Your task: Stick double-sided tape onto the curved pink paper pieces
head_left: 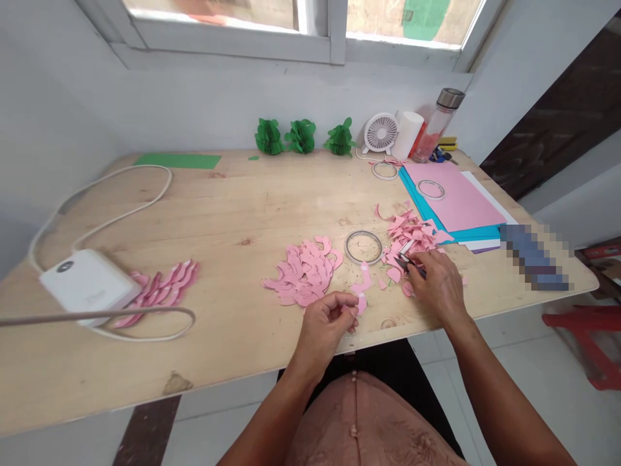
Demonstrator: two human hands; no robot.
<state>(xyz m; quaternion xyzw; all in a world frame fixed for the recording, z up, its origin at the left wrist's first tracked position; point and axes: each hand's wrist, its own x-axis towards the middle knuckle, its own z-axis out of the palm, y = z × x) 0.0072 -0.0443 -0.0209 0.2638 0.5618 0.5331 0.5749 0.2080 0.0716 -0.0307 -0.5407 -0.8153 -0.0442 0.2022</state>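
My left hand [332, 314] is closed in a pinch near the table's front edge. Between its thumb and fingertips is a curved pink paper strip [361, 303], with a white patch on it and another curved pink piece just above. My right hand [439, 281] is bent over the pink paper scraps [412, 228], its fingers on a small dark pointed tool [411, 266]; the palm hides most of it, so its kind is unclear. A pile of curved pink paper pieces [305, 268] lies left of centre. A roll of narrow tape [346, 246] rests between pile and scraps.
A white power bank [87, 288] with a looping cable stands at left beside overlapped pink strips [172, 285]. Several items line the back: green paper shapes [301, 136], a small fan [381, 134], a bottle [431, 136]. Coloured paper sheets [466, 200] lie at right.
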